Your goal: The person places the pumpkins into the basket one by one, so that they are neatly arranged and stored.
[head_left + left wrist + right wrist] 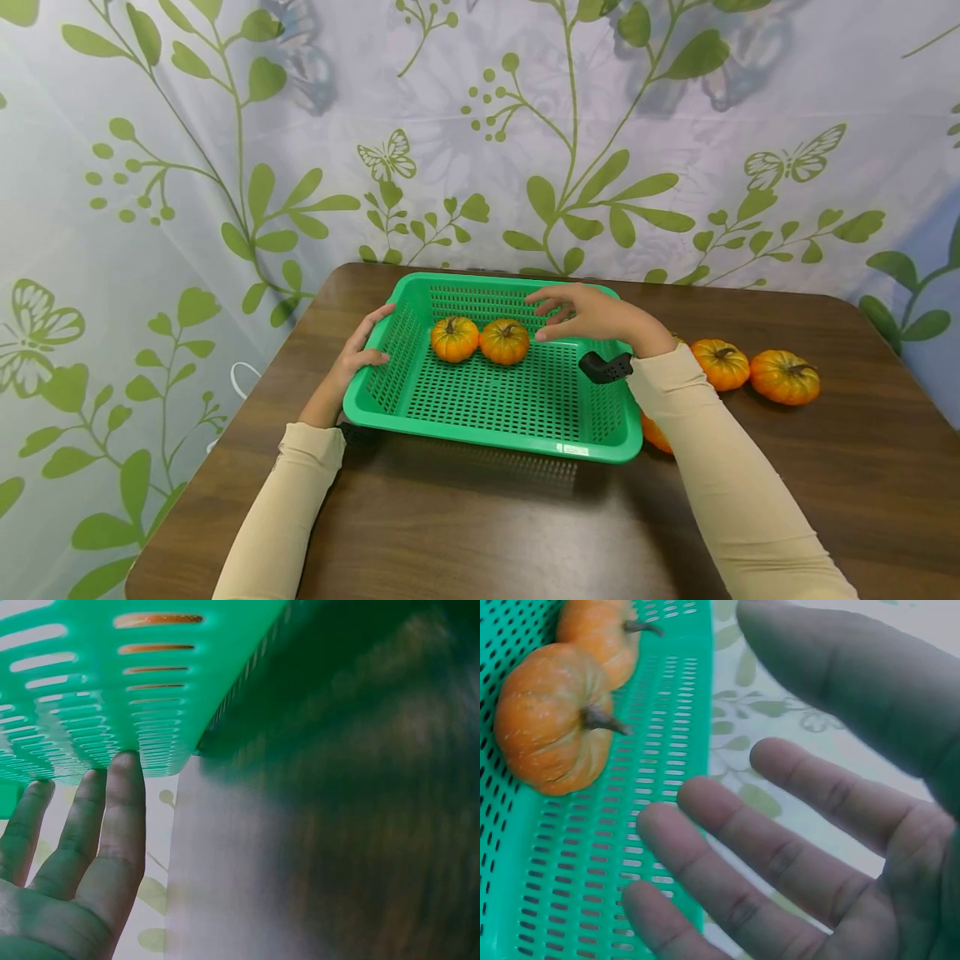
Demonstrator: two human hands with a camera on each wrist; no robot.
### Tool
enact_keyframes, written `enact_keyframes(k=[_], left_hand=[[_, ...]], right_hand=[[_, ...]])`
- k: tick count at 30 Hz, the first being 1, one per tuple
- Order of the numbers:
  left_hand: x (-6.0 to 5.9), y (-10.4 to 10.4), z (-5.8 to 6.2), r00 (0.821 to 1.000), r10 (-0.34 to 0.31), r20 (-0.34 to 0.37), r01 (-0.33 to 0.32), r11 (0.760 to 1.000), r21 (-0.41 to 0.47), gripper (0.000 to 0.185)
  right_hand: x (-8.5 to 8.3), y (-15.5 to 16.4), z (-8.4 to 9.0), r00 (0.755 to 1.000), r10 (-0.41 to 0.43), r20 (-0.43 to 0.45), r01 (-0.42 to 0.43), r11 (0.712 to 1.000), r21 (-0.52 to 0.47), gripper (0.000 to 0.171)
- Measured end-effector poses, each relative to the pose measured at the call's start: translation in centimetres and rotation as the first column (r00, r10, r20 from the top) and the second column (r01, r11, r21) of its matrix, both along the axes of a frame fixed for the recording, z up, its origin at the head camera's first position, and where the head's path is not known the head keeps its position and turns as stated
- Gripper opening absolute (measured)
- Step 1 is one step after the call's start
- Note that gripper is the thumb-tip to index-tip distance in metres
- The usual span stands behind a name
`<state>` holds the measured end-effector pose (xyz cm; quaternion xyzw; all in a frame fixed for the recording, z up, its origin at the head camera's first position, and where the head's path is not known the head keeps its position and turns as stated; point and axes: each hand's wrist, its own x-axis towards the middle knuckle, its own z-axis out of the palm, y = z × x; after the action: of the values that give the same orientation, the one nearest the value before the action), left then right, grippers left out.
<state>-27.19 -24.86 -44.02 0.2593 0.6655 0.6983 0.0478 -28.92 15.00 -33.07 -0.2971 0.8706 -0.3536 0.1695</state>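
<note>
Green basket (487,437) carries two pumpkins (504,343), side by side. Left hand (352,358) grasps basket at left side; right hand (592,314) released, fingers apart, above basket, near pumpkins.

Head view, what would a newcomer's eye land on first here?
Probably the bright green basket in the middle, with two orange pumpkins inside toward its far side. The right hand hovers over its right side, while the left hand holds its left edge. More pumpkins lie on the table at right.
</note>
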Motion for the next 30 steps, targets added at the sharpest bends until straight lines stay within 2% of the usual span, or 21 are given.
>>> enact_keyframes(k=[6, 12, 16, 20, 23, 30], left_hand=[[0.1, 0.0, 0.1, 1.000, 0.018, 0.009, -0.017, 1.000, -0.009, 0.079], [0.1, 0.1, 0.1, 1.000, 0.024, 0.007, -0.024, 1.000, -0.012, 0.079], [0.1, 0.1, 0.1, 0.999, 0.035, 0.001, -0.035, 0.999, -0.025, 0.080], [0.2, 0.1, 0.2, 1.000, 0.029, -0.009, -0.029, 0.999, -0.020, 0.080], [0.1, 0.0, 0.1, 1.000, 0.017, -0.009, -0.017, 1.000, -0.010, 0.079], [0.1, 0.0, 0.2, 1.000, 0.022, 0.002, -0.022, 0.999, -0.023, 0.080]], right_hand=[[1.3, 1.4, 0.4, 1.000, 0.026, 0.000, -0.026, 0.988, -0.152, 0.058], [2.3, 2.7, 0.4, 1.000, 0.010, -0.004, -0.010, 0.968, -0.250, 0.053], [2.8, 3.6, 0.2, 1.000, 0.008, 0.018, -0.002, 0.942, -0.336, 0.048], [3.3, 4.4, -0.2, 1.000, 0.011, 0.025, 0.001, 0.903, -0.430, 0.045], [3.8, 4.9, -0.4, 1.000, -0.009, 0.006, 0.011, 0.883, -0.470, 0.043], [5.5, 6.3, -0.5, 0.993, -0.105, -0.054, 0.065, 0.869, -0.490, 0.038]])
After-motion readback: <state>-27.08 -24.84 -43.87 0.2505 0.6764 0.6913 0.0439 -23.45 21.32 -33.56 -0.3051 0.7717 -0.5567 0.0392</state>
